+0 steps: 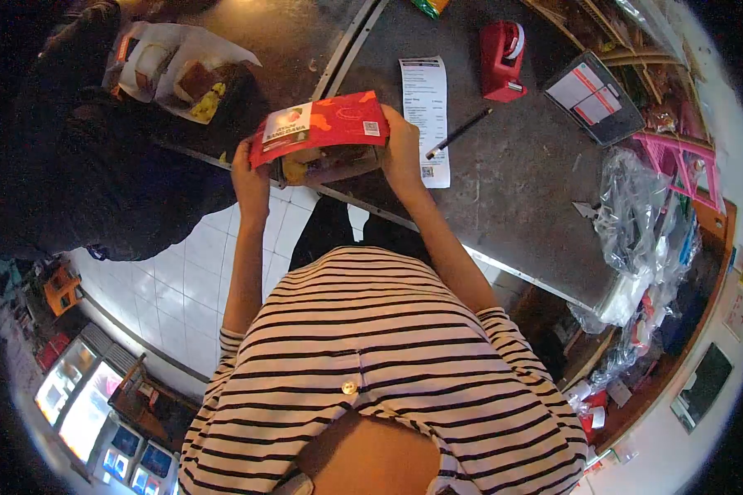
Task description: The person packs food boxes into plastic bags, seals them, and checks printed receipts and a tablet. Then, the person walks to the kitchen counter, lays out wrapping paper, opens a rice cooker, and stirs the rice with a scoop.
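Between my two hands is a food box with a red printed paper sleeve over its top. Below the sleeve shows the see-through side of the box, with some yellowish food inside that I cannot make out well. My left hand grips the left end, and my right hand is closed around the right end. The box is raised at the near edge of the dark table, tilted a little. Just right of my right hand lies a long printed receipt, with a dark pen partly across it.
A red tape dispenser and a black holder with a printed card stand at the back right. Clear plastic bags and a pink basket crowd the right edge. At left, a person in dark clothing is beside another food box.
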The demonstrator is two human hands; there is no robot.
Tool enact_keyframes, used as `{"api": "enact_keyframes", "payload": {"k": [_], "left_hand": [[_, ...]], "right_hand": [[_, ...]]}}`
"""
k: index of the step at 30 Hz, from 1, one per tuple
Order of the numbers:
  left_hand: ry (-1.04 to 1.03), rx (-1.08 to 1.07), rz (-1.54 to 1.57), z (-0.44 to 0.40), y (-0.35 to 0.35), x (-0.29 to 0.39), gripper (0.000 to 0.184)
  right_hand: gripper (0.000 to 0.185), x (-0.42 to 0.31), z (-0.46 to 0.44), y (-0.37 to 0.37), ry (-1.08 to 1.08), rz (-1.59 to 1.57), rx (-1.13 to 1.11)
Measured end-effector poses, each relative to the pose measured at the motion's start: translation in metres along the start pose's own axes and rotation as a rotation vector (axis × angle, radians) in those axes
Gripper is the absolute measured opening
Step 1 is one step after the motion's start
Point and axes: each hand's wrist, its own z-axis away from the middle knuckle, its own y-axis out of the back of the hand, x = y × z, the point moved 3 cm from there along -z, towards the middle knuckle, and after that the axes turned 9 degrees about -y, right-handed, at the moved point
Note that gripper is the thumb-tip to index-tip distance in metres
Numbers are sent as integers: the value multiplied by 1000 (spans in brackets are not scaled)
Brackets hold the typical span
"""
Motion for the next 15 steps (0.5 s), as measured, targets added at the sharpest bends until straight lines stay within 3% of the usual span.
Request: {"api": "enact_keyframes", "payload": {"k": [1, 4, 5, 8, 9, 12, 13, 15], "left_hand": [[154, 88, 365, 4, -3, -11, 26], [129, 67, 161, 18, -11, -16, 28], [5, 46, 2, 27, -17, -28, 32], [-275, -25, -337, 33, -10, -10, 40], [-181, -65, -165, 31, -8, 8, 51], [-14, -457, -97, 33, -3, 38, 60], [-117, -446, -164, 36, -9, 38, 66], [-207, -456, -785, 39, -27, -7, 67]], "right_hand": [[38, -7, 5, 1, 14, 57, 47], [51, 12, 17, -11, 93, 54, 82], [62, 25, 19, -15, 139, 182, 89], [61, 12, 19, 6, 102, 245, -94], [69, 8, 23, 8, -23, 111, -337], [78, -4, 40, 16, 109, 348, -458], [85, 3, 41, 11, 245, 521, -386], [84, 40, 30, -10, 353, 575, -323]]}}
